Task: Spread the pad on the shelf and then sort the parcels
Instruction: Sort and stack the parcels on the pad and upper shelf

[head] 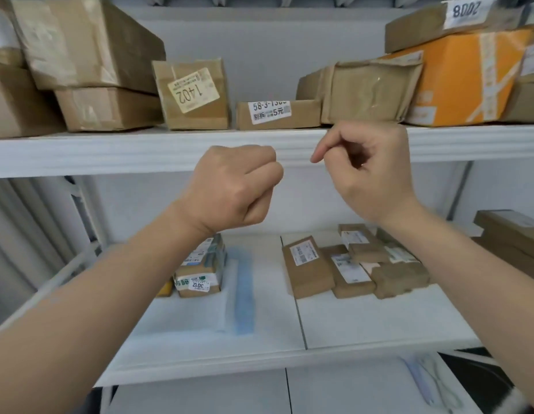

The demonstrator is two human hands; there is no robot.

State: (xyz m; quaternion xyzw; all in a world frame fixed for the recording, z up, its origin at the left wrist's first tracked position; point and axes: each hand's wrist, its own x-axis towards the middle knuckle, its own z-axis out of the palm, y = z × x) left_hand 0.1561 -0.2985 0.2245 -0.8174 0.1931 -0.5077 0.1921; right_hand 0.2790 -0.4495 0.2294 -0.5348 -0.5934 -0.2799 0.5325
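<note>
Left hand (pixel 234 186) fisted, right hand (pixel 370 168) curled

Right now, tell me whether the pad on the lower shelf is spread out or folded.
Spread out. The white pad with its blue strip lies flat on the left half of the lower shelf, and a taped parcel sits on its far end.

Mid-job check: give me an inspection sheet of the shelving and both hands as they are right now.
Surface: middle shelf, white, two panels meeting at a seam.
Job's things: pad lies flat on the left panel, blue strip along it; taped parcel stack on the pad; brown parcels clustered on the right panel.
Clutter: upper shelf packed with cartons, including box 1402 and an orange box.
Grips: left hand fisted, empty; right hand curled, nothing visible in it.
Cables: nothing seen.
Surroundings: lower shelf below; grey wall behind.
</note>
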